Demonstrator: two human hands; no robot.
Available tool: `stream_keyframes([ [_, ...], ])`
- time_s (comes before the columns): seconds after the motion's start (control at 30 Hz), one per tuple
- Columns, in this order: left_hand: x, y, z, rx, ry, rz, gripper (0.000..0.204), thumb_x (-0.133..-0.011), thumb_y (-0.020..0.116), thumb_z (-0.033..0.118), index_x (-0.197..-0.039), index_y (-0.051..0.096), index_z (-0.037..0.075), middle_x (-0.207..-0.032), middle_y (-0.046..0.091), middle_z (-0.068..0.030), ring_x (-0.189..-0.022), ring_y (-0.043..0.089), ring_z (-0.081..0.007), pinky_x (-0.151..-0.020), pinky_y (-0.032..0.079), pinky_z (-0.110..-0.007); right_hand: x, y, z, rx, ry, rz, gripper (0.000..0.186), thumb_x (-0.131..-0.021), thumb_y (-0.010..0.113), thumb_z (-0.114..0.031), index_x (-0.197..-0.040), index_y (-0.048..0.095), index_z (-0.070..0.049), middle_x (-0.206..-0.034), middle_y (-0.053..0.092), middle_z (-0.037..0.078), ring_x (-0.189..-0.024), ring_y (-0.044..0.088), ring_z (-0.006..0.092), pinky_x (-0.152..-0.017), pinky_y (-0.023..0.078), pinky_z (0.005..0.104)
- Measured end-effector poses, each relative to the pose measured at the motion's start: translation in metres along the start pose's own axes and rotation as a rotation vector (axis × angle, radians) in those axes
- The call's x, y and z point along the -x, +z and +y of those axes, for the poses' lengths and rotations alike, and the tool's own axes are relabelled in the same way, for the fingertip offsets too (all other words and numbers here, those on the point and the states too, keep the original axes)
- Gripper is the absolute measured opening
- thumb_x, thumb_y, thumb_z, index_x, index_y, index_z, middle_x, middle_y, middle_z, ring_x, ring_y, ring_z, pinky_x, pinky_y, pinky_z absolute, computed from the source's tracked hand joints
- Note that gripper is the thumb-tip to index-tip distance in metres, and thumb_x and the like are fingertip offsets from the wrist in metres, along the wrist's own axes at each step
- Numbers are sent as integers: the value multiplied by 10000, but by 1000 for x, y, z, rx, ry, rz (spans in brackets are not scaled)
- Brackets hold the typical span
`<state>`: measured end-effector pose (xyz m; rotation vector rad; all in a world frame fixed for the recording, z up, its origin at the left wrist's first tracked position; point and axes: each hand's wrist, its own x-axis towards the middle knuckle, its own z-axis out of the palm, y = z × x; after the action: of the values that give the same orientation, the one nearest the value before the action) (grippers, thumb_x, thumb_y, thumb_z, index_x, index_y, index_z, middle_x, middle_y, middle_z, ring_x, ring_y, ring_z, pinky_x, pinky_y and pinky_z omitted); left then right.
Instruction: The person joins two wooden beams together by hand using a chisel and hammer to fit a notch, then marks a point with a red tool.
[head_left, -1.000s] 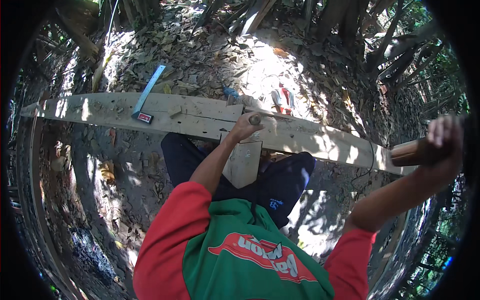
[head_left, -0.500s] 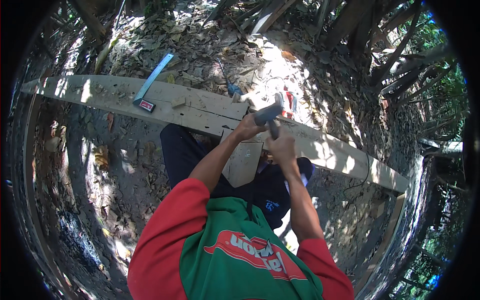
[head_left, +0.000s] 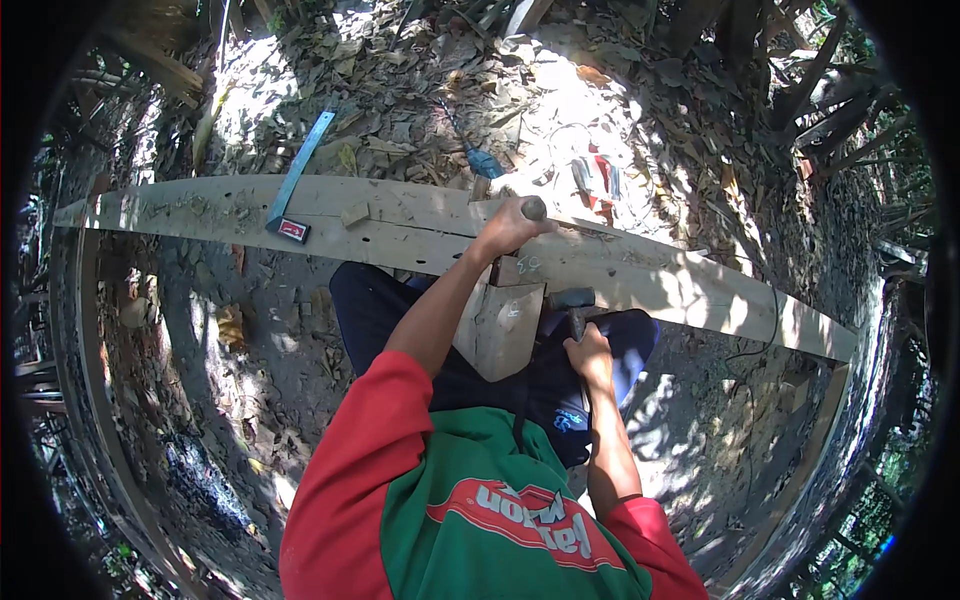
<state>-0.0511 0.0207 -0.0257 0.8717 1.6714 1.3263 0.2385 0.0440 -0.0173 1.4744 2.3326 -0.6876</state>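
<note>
My left hand (head_left: 512, 228) is closed round an upright chisel (head_left: 534, 208), with only its round handle end showing; the blade is hidden. It rests over a long timber beam (head_left: 640, 268) that crosses in front of me. Lower and to the right, my right hand (head_left: 590, 355) grips a hammer (head_left: 572, 298) by its handle, the dark head close to the beam's near edge, above my thigh. Between my legs a second wooden piece (head_left: 508, 325) with a pointed end meets the beam from the near side.
A try square (head_left: 300, 175) lies across the beam at left, near a small wood offcut (head_left: 355, 213). Beyond the beam, a blue power tool (head_left: 485, 162) and a red and grey tool (head_left: 597, 183) lie on leaf-covered ground. Uprights (head_left: 90, 330) stand under the beam's ends.
The hammer has swung down from the chisel's top toward my lap with my right hand. My left hand has shifted slightly up and right, still holding the chisel.
</note>
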Motion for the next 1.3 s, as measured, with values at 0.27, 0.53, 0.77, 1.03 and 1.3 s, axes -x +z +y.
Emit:
stream_keyframes([
  [0.27,61,-42,44,448,136,289,158,-846,732,106,-851,592,32,-790,589,-19,-723,575,-107,-669,485,-278,-1,-21,-18,-158,89,-235,424,-800,672,-254,-1089,516,14,-962,651,299,-975,617,486,-830,491,529],
  [0.53,48,-81,99,177,272,434,238,-811,773,34,-932,567,41,-856,585,-20,-732,541,-81,-670,473,-239,-8,12,11,-143,61,-196,362,-799,684,-191,-1032,511,26,-746,648,204,-628,686,312,-590,549,426],
  [0.77,53,-39,78,440,40,329,228,-809,767,6,-860,553,65,-802,553,16,-703,509,-41,-610,432,-217,-11,1,1,-217,149,-316,449,-798,675,-240,-1100,506,47,-986,652,306,-985,630,469,-849,494,520],
  [1.03,31,-6,31,380,27,165,211,-804,769,78,-774,560,76,-660,460,82,-598,396,-19,-528,326,-224,0,-18,-17,-410,96,-235,234,-806,678,-146,-909,537,10,-637,585,92,-507,601,190,-482,484,350],
  [1.3,31,9,-1,271,168,83,170,-811,764,89,-804,594,88,-727,514,67,-667,453,-28,-604,387,-229,41,-141,-58,-882,-199,-141,189,-822,658,-86,-946,541,-4,-640,538,25,-474,523,106,-455,453,269],
])
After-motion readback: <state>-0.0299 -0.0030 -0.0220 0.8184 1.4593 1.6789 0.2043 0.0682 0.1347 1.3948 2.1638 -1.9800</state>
